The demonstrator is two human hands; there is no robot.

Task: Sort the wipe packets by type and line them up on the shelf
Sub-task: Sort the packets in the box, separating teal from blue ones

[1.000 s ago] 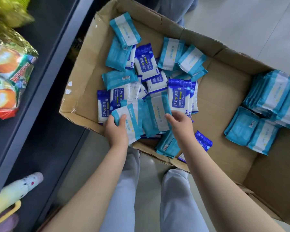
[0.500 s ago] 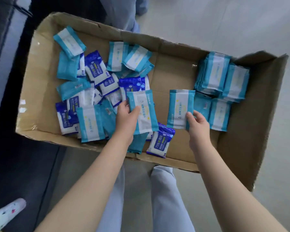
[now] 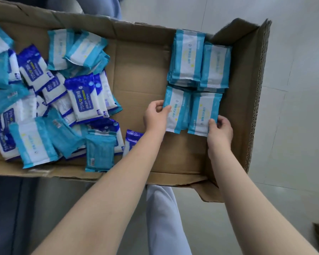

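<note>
- Both hands have moved right, to the sorted stacks (image 3: pixel 199 63).
- Left hand (image 3: pixel 156 117) pinches one light-blue packet (image 3: pixel 176 111); right hand (image 3: pixel 220 130) grips the neighbouring packet (image 3: pixel 203 111).
- Mixed heap (image 3: pixel 63 100) lies left in the cardboard box (image 3: pixel 145 70).

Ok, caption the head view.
Left hand pinches the left packet, right hand the right packet, beside sorted stacks in the box.

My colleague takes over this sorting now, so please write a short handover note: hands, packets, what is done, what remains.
Left hand pinches a light-blue packet; right hand pinches the neighbouring packet, both at the right end of the cardboard box.
Done: light-blue stacks sorted there.
Left: mixed pile with dark-blue alcohol packets unsorted at the left; shelf not in view.
</note>
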